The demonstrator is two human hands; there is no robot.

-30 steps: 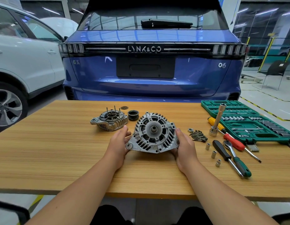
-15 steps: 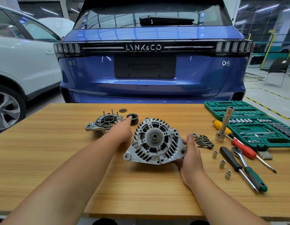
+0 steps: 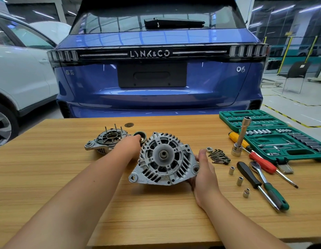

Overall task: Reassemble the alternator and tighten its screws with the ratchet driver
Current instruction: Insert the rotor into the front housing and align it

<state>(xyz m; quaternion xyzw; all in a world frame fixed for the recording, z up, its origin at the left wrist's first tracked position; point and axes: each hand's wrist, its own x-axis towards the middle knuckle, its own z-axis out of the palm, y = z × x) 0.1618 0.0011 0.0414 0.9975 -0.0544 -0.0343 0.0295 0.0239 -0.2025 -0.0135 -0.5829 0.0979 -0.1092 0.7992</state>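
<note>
The silver alternator front housing [image 3: 163, 159] stands tilted on the wooden table [image 3: 48, 177], its shaft facing me. My right hand [image 3: 204, 169] grips its right edge, thumb in front and fingers behind. My left hand [image 3: 131, 144] reaches past its upper left and pinches the black pulley [image 3: 143, 136], which is tipped up so its brass inside shows. The rear housing [image 3: 106, 141] with upright studs lies just left of the pulley. A pile of dark screws [image 3: 220, 156] and a nut [image 3: 209, 150] lie right of the alternator. The green-handled ratchet driver [image 3: 269, 189] lies further right.
An open green socket case [image 3: 282, 139] sits at the back right, with a long socket bar [image 3: 241, 139] standing before it. Yellow [image 3: 237, 139], red [image 3: 264, 164] and black-handled [image 3: 253, 180] drivers and three loose sockets [image 3: 239, 180] lie nearby. A small disc [image 3: 129, 124] lies behind the housings.
My left hand let go of the alternator's left side, reached back to the pulley and tipped it up. My right hand kept hold of the housing.
</note>
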